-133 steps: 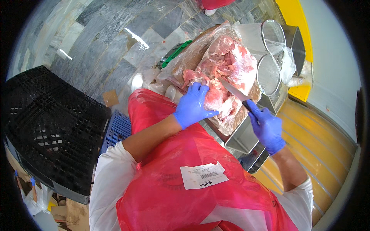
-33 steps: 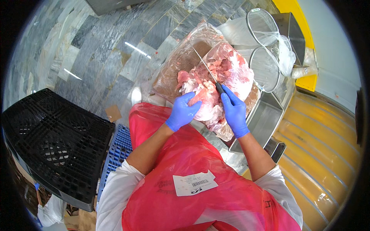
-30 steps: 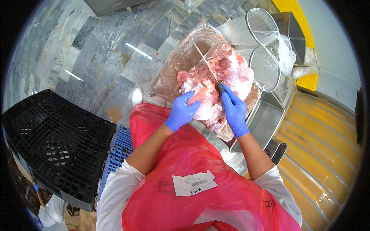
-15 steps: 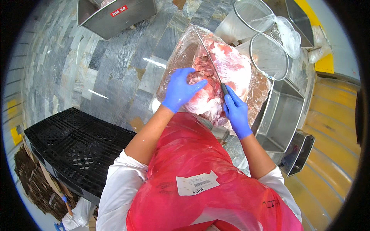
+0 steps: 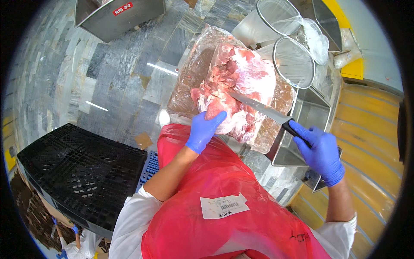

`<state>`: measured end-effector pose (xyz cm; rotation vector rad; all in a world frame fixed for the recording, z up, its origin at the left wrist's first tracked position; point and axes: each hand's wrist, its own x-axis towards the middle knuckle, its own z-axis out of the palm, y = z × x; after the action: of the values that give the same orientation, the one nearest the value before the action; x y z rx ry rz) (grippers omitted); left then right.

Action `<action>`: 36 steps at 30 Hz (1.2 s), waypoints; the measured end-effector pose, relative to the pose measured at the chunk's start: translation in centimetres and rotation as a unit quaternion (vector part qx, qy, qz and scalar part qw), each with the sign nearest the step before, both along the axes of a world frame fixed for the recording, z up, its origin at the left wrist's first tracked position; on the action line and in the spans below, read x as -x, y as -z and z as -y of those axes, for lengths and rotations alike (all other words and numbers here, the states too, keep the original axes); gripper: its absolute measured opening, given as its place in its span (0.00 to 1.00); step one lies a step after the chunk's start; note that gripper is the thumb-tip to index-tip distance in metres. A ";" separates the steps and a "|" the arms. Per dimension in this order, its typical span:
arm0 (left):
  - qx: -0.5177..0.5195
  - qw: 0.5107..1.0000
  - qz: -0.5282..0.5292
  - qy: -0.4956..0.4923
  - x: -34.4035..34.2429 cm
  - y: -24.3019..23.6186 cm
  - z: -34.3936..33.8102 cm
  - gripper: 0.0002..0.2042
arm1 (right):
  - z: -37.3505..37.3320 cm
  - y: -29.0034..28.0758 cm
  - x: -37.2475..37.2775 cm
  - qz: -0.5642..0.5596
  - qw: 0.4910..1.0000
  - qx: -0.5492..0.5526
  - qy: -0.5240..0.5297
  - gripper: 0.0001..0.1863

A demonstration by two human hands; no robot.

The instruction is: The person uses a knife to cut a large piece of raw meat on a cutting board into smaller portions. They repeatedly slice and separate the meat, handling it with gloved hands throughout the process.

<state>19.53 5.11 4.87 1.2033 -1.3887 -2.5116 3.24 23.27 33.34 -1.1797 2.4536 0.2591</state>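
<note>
My right hand (image 5: 321,153), gloved blue, is closed around the black handle of the knife (image 5: 269,113); fingers wrap it, thumb side toward the blade. Blade runs left and away from me, over the meat (image 5: 248,77), tip at about its middle. Can't tell if the tip is sunk in or just resting on it. My left hand (image 5: 203,131), also gloved, is at the near left edge of the meat, touching, thumb and fingers parted; can't tell how hard it pinches, fingertips partly hidden.

Meat is one big raw piece, pink with white patches, in front of me on clear plastic (image 5: 205,52) over a brown surface (image 5: 276,127). Right of it: two hoop-mouthed clear bags (image 5: 295,64), one beyond the other, and a steel tub (image 5: 286,157) nearer me. Red apron (image 5: 207,177) on my front, white label (image 5: 224,206) stuck on it. Left: black pallet (image 5: 82,172), strip of blue pallet (image 5: 148,170) beside it. Grey tile floor (image 5: 125,82); far left, steel bin (image 5: 129,23), red tag on its side. Yellow ribbed floor (image 5: 366,142) at right. Co-worker (image 5: 84,246) in white, lower left, small.
</note>
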 end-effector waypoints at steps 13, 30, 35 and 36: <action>-0.259 0.950 -0.175 -0.020 -1.8 2.4 0.3 0.15 | 21.4 -3.6 -0.3 -0.034 0.926 -0.300 -0.228 0.21; -0.197 0.963 -0.183 -0.002 -1.2 3.8 -1.6 0.14 | 10.9 3.1 -0.8 -0.048 0.965 -0.194 -0.170 0.27; -0.217 0.960 -0.175 -0.014 -1.4 3.1 -1.4 0.14 | 5.2 5.7 -1.3 -0.040 0.991 -0.087 -0.091 0.27; -0.208 0.964 -0.166 -0.009 -1.4 2.9 -1.3 0.14 | 4.6 6.1 -1.4 -0.043 0.993 -0.075 -0.081 0.28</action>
<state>20.90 6.37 1.95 0.7655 -0.7977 -2.9092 4.67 18.71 27.25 -1.3271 2.3651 0.5411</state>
